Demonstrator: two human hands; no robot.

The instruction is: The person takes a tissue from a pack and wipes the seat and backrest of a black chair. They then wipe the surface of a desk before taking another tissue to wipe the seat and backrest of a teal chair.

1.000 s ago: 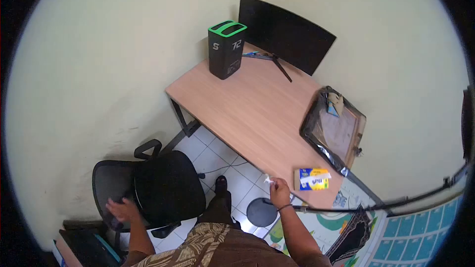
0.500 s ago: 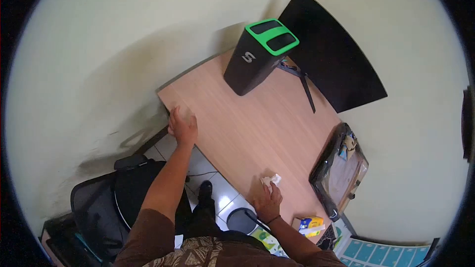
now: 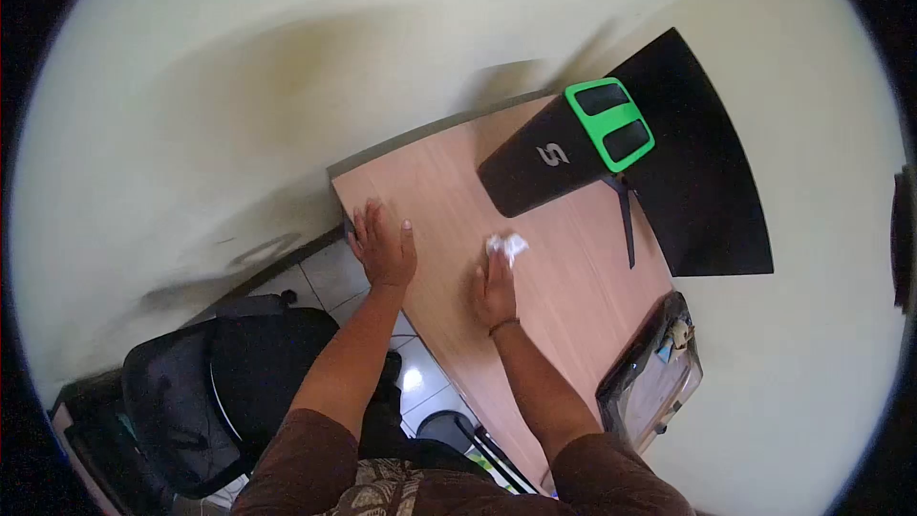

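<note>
On the wooden desk (image 3: 564, 325), my right hand (image 3: 496, 289) presses a crumpled white tissue (image 3: 508, 247) under its fingertips, near the desk's middle. My left hand (image 3: 385, 247) rests palm down with its fingers spread by the desk's left corner, holding nothing. A dark bin (image 3: 535, 167) with a green-rimmed lid stands on the desk beyond my right hand. Behind the bin is a black monitor (image 3: 712, 172) on its stand.
A plastic-wrapped tray-like item (image 3: 654, 387) lies at the desk's right end. An office chair (image 3: 229, 382) is at lower left, on the tiled floor. A pale wall (image 3: 287, 57) runs behind the desk.
My right hand has moved with the tissue from the desk's near right part towards its middle. My left hand now lies flatter on the desktop. The camera view has shifted.
</note>
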